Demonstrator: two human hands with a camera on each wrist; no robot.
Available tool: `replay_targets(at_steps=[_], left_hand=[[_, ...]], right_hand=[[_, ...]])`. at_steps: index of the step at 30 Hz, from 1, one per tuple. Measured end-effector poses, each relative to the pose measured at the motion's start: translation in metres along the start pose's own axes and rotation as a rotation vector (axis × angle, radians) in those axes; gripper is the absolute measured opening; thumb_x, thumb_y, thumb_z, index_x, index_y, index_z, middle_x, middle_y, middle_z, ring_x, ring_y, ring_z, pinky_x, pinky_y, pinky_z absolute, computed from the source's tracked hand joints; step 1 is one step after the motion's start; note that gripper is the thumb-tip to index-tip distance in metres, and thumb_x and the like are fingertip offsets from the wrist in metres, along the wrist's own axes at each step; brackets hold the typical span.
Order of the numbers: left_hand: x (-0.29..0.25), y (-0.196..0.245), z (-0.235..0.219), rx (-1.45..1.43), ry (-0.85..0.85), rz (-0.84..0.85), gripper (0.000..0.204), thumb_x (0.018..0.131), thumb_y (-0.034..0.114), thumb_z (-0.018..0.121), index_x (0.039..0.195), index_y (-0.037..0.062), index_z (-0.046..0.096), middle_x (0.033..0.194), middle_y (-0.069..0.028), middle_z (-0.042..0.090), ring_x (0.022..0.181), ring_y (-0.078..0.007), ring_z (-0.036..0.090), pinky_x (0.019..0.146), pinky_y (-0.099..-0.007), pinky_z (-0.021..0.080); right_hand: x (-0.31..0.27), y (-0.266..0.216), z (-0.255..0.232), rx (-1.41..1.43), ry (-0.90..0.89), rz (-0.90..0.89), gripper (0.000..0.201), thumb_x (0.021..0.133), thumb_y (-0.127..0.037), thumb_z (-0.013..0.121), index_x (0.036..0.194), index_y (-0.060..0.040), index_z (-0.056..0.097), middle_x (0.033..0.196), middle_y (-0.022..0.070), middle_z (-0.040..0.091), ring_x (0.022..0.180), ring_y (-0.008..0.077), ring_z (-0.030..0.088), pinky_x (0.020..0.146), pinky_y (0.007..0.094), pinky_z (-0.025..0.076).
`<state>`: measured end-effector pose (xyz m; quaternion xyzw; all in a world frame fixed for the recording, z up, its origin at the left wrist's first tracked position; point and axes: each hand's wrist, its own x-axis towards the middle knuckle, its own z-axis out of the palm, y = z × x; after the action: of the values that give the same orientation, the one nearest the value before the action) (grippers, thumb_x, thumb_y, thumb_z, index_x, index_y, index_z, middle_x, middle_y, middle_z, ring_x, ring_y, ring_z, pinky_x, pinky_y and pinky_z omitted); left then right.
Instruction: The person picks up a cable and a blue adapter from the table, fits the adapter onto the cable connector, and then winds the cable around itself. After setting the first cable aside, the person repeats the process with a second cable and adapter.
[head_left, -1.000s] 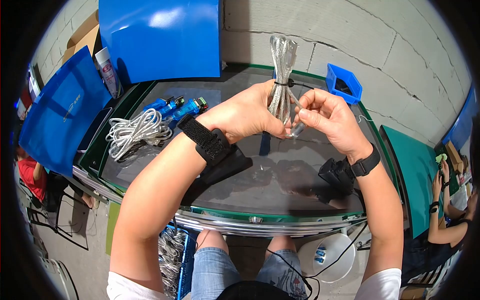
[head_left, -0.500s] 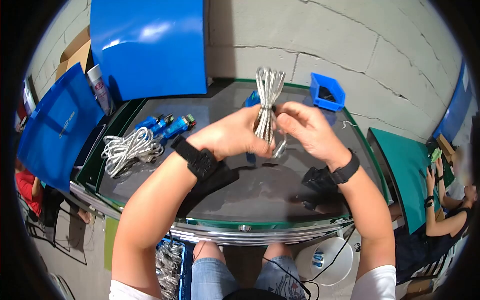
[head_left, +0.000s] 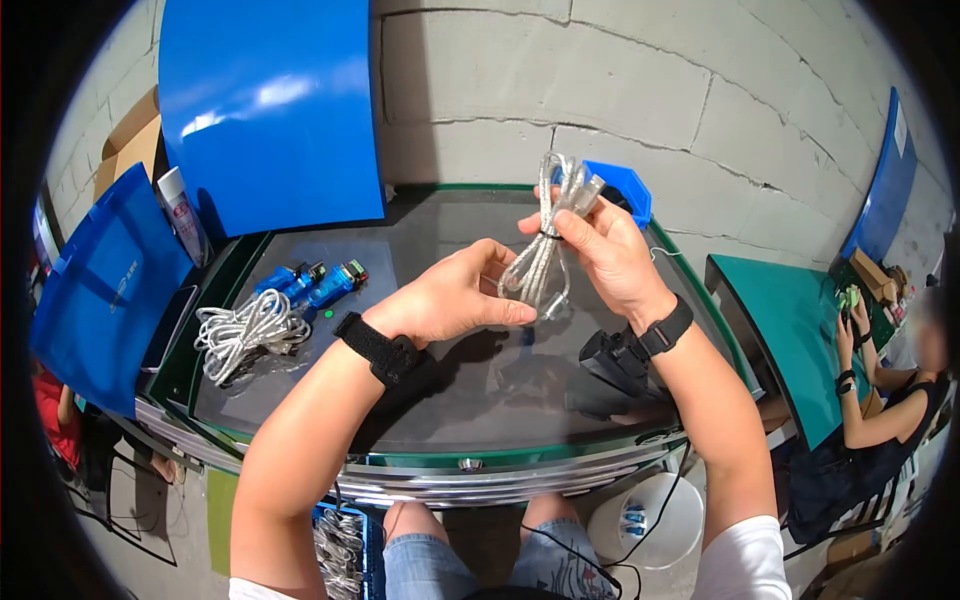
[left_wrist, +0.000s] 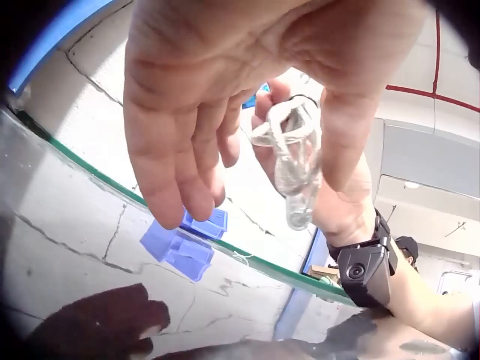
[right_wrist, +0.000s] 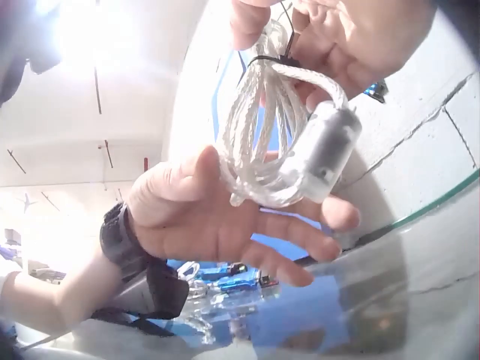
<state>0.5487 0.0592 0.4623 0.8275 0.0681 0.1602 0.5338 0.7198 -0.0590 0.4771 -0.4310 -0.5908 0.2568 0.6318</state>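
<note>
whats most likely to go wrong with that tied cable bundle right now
1. Only the right hand pinches the cable bundle, near its black tie; the left hand is open beside the lower loops, so a slip could drop it onto the glass table.
2. The loops below the tie hang loose and might splay or snag on the left fingers.

I'm looking at a small factory workshop: a glass-topped workbench [head_left: 300, 400] stands against a bare concrete-block wall [head_left: 620, 90], with blue plastic sheets [head_left: 265, 110] at eleven o'clock. A coiled cable bundle [head_left: 245, 330] and blue adapters [head_left: 310, 282] lie at nine o'clock, a blue parts bin [head_left: 620, 185] at one, and another seated worker [head_left: 880, 400] at three.
</note>
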Motion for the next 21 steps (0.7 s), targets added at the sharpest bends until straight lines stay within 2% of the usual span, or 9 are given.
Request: replay_targets(at_steps=[2, 4, 8, 10, 13, 14, 16, 18, 21], left_hand=[[-0.002, 0.003, -0.004, -0.001, -0.014, 0.003, 0.066, 0.073, 0.024, 0.080, 0.120, -0.0039, 0.043, 0.108, -0.0137, 0.057, 0.098, -0.0199, 0.057, 0.086, -0.0319, 0.047], [-0.007, 0.008, -0.005, 0.016, 0.050, -0.072, 0.064, 0.076, 0.019, 0.078, 0.126, -0.0012, 0.042, 0.116, -0.0135, 0.054, 0.107, -0.0209, 0.053, 0.093, -0.0329, 0.043], [-0.008, 0.004, -0.010, -0.080, 0.041, -0.039, 0.060, 0.079, 0.016, 0.075, 0.126, -0.0015, 0.042, 0.113, -0.0118, 0.054, 0.106, -0.0193, 0.053, 0.092, -0.0317, 0.044], [-0.008, 0.003, -0.011, -0.110, 0.033, -0.026, 0.056, 0.079, 0.013, 0.074, 0.124, -0.0014, 0.044, 0.111, -0.0110, 0.055, 0.104, -0.0179, 0.054, 0.092, -0.0306, 0.044], [-0.007, 0.000, -0.014, -0.116, 0.041, -0.002, 0.054, 0.078, 0.015, 0.074, 0.122, -0.0008, 0.046, 0.109, -0.0098, 0.056, 0.103, -0.0181, 0.054, 0.091, -0.0306, 0.044], [-0.010, 0.002, -0.013, -0.122, 0.053, 0.009, 0.052, 0.078, 0.015, 0.073, 0.121, -0.0002, 0.047, 0.108, -0.0089, 0.057, 0.101, -0.0171, 0.054, 0.089, -0.0300, 0.044], [-0.009, 0.001, -0.015, -0.086, 0.045, 0.008, 0.049, 0.079, 0.015, 0.071, 0.120, 0.0016, 0.049, 0.107, -0.0082, 0.058, 0.098, -0.0154, 0.056, 0.088, -0.0288, 0.044], [-0.010, -0.001, -0.014, -0.036, 0.042, 0.019, 0.047, 0.080, 0.018, 0.069, 0.120, 0.0034, 0.050, 0.107, -0.0072, 0.059, 0.095, -0.0142, 0.057, 0.088, -0.0283, 0.045], [-0.004, -0.008, -0.017, 0.043, 0.020, 0.024, 0.047, 0.083, 0.025, 0.067, 0.122, 0.0057, 0.050, 0.110, -0.0054, 0.059, 0.096, -0.0131, 0.059, 0.090, -0.0293, 0.045]], right_hand=[[0.002, -0.009, -0.001, -0.018, 0.028, -0.007, 0.042, 0.091, -0.025, 0.061, 0.124, -0.0027, 0.047, 0.105, 0.0108, 0.064, 0.102, 0.0156, 0.056, 0.094, 0.0336, 0.042], [-0.001, -0.023, -0.002, -0.172, 0.127, 0.018, 0.028, 0.089, -0.020, 0.063, 0.110, -0.0024, 0.055, 0.099, 0.0084, 0.064, 0.097, 0.0134, 0.057, 0.089, 0.0308, 0.043], [-0.028, -0.052, -0.013, -0.526, 0.123, -0.115, 0.039, 0.086, -0.012, 0.064, 0.122, -0.0011, 0.053, 0.098, 0.0043, 0.063, 0.089, 0.0118, 0.060, 0.075, 0.0254, 0.049], [-0.061, -0.073, -0.015, -0.818, 0.126, -0.190, 0.042, 0.083, -0.008, 0.066, 0.123, -0.0007, 0.053, 0.103, 0.0070, 0.064, 0.090, 0.0127, 0.062, 0.072, 0.0256, 0.050], [-0.128, -0.079, -0.031, -1.196, 0.218, -0.336, 0.052, 0.075, -0.003, 0.070, 0.124, 0.0030, 0.053, 0.106, 0.0162, 0.065, 0.091, 0.0211, 0.065, 0.079, 0.0312, 0.051], [-0.152, -0.083, -0.034, -1.298, 0.282, -0.289, 0.048, 0.076, -0.002, 0.069, 0.121, 0.0043, 0.054, 0.105, 0.0164, 0.065, 0.092, 0.0213, 0.065, 0.079, 0.0311, 0.051], [-0.200, -0.094, -0.030, -1.224, 0.479, -0.091, 0.048, 0.081, -0.004, 0.064, 0.126, 0.0038, 0.050, 0.103, 0.0134, 0.065, 0.092, 0.0175, 0.063, 0.084, 0.0294, 0.049], [-0.241, -0.095, -0.036, -1.084, 0.702, -0.066, 0.042, 0.087, -0.003, 0.059, 0.127, 0.0025, 0.047, 0.102, 0.0116, 0.065, 0.092, 0.0153, 0.062, 0.084, 0.0283, 0.048], [-0.316, -0.086, -0.069, -0.729, 0.986, 0.006, 0.029, 0.091, -0.005, 0.057, 0.119, -0.0010, 0.051, 0.100, 0.0103, 0.066, 0.087, 0.0113, 0.060, 0.074, 0.0232, 0.047]])
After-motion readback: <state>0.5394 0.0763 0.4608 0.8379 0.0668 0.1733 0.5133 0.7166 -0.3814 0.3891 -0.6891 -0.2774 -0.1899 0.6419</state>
